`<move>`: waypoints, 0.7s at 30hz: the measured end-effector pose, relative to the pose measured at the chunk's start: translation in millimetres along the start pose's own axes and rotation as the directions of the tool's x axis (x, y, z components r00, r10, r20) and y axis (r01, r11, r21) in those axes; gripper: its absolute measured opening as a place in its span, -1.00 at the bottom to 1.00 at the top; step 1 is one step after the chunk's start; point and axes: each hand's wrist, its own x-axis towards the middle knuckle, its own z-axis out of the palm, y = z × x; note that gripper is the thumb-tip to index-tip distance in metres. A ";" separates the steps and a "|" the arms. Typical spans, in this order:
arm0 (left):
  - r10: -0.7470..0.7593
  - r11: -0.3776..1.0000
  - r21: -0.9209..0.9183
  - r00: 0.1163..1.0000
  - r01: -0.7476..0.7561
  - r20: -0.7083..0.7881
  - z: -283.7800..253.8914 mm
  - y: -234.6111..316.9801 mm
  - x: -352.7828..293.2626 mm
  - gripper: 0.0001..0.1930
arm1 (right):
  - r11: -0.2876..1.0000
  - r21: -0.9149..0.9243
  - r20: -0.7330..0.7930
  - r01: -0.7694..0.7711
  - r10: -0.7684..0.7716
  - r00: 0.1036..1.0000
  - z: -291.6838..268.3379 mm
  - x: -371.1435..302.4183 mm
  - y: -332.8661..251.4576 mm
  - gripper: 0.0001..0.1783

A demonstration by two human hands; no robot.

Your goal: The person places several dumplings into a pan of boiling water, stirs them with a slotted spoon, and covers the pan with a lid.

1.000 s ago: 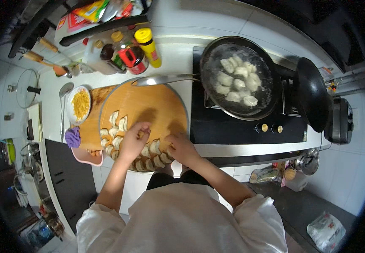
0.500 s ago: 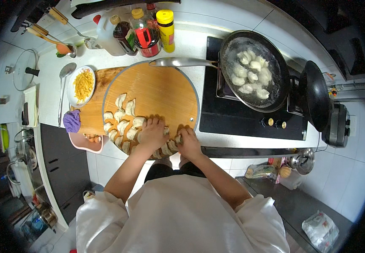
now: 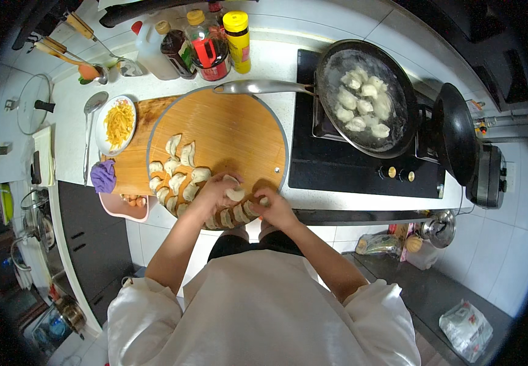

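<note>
Over the near part of the round wooden board, my left hand is closed around a pale dumpling. My right hand, just to its right, pinches another dumpling, mostly covered by the fingers. Uncooked dumplings lie in rows on the board's left and near side, one of them a curved dumpling. A few near the edge are partly hidden by my left hand and forearm. To the right, several dumplings sit in steaming water in the black frying pan.
The pan's metal handle reaches over the board's far edge. The pan stands on a black cooktop, with a dark wok beyond. A plate of yellow shreds, a purple cloth and sauce bottles are at left and back.
My left hand has turned and lifted off the board with a dumpling now showing in its fingers. My right hand has moved slightly and its fingers have shifted around the other dumpling.
</note>
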 end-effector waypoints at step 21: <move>0.209 0.184 0.977 0.966 0.111 -0.149 42.5 -56.2 -25.0 -0.62 | 0.882 -0.399 -0.152 0.249 -0.331 0.931 28.7 -7.7 0.4 -0.68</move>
